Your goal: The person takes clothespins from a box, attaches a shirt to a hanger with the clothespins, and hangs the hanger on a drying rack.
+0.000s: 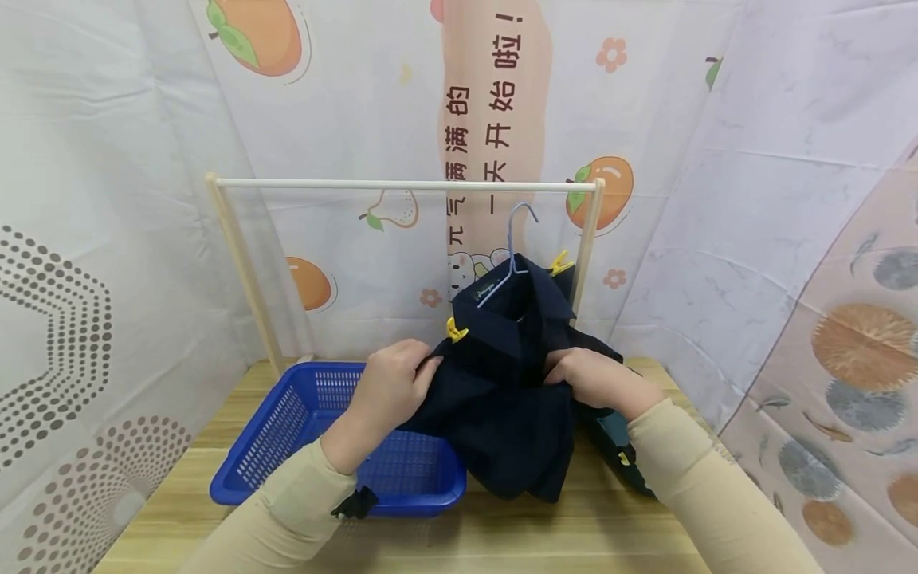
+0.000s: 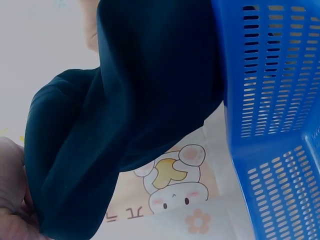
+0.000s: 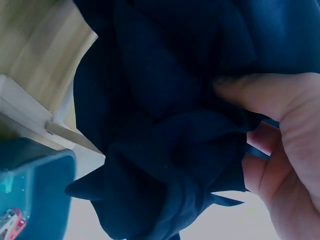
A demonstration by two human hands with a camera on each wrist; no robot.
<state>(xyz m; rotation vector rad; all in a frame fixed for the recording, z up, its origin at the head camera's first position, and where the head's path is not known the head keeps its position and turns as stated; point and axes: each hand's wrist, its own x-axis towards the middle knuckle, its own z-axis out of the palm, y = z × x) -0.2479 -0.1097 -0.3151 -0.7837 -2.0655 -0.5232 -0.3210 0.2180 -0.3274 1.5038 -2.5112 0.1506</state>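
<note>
A dark navy collared shirt [image 1: 502, 430] hangs on a light blue hanger [image 1: 511, 239], whose hook stands below the rack's bar. One yellow clip [image 1: 455, 331] sits at the shirt's left shoulder and another yellow clip [image 1: 561, 263] at its right. My left hand [image 1: 394, 379] pinches the cloth near the left shoulder, beside the blue basket. Between thumb and fingers, my right hand [image 3: 280, 145] grips the shirt's front near the opening. Its fingertips are partly hidden by folds. In the left wrist view the draped cloth [image 2: 150, 75] hides much of the scene.
A blue perforated basket [image 1: 244, 454] stands on the wooden table [image 1: 179, 494] at left. The rack has a white bar [image 1: 358, 184] on wooden posts. A teal bin [image 3: 55, 185] holding clothespins [image 3: 12, 225] is at right, partly covered by the shirt.
</note>
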